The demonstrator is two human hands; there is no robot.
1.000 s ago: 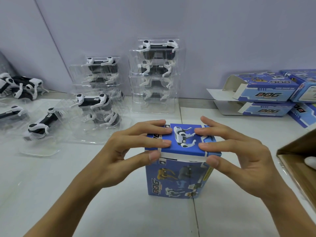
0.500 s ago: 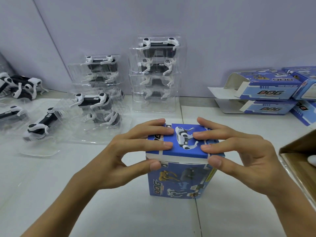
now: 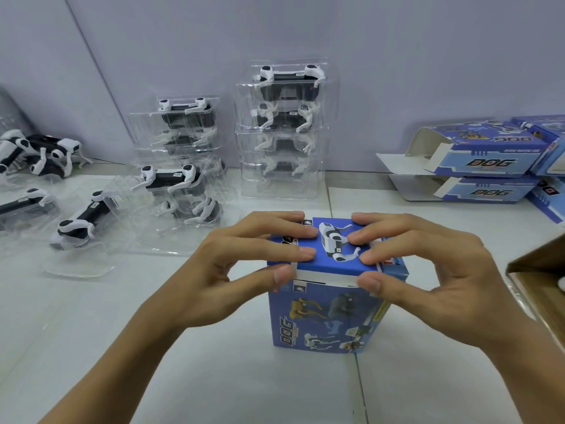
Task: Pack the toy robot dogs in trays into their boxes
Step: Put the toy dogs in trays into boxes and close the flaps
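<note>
While the blue box (image 3: 330,313) stands upright at 6 o'clock, your left hand (image 3: 232,270) and right hand (image 3: 428,264) press its top flap (image 3: 327,258) with straight fingers. Trayed dogs (image 3: 281,130) stack at 12.

Around the upright blue box (image 3: 330,313) I see bare white table (image 3: 214,377) in front and to both sides. Behind it, stacked clear trays of robot dogs (image 3: 282,130) block the way; a brown carton (image 3: 538,280) crowds its right, open boxes (image 3: 477,166) behind-right.
</note>
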